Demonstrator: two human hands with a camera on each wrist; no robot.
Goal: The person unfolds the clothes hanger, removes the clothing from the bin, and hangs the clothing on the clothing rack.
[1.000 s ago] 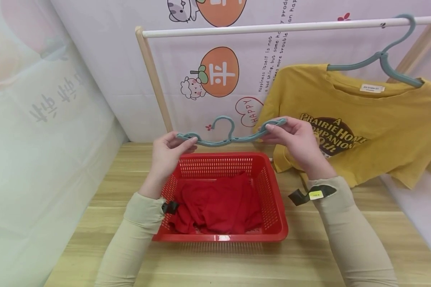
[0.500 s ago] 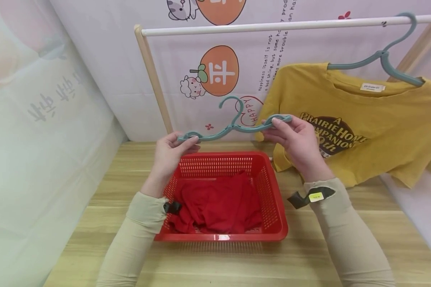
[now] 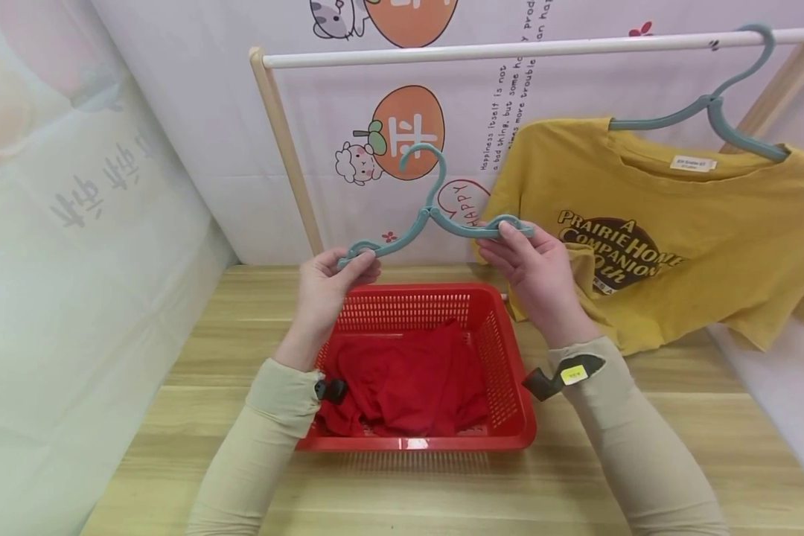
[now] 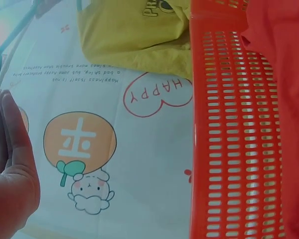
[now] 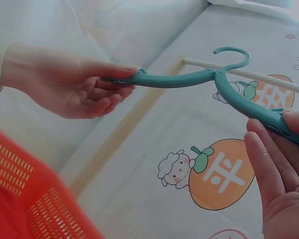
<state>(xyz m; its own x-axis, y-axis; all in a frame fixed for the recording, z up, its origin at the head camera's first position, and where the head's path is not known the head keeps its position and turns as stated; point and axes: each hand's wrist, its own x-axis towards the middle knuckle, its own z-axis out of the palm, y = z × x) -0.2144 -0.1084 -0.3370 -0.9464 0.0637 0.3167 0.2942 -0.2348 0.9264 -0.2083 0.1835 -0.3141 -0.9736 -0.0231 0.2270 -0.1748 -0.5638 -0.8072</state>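
Observation:
A teal hanger (image 3: 412,232) is held up between the two hands above the back of the red basket, its hook upward and curling left. The left hand (image 3: 324,298) pinches the end of one arm between thumb and fingers. At the other end the right hand (image 3: 543,279) grips the second arm, thumb on top and fingers beneath. In the right wrist view both arms of the hanger (image 5: 174,80) slope from the central joint, with the left hand (image 5: 65,82) at the far end. The left wrist view shows the left hand (image 4: 12,184) at its edge.
A red basket (image 3: 524,402) with red cloth (image 3: 409,380) in it stands on the wooden table (image 3: 402,495). Behind is a rack with a white rail (image 3: 482,52). A yellow shirt (image 3: 683,223) hangs on another teal hanger (image 3: 744,141) at the right.
The hanger's middle and hook have risen, and its arms now slope down more steeply from the joint. Both hands have moved slightly closer together, still gripping its ends.

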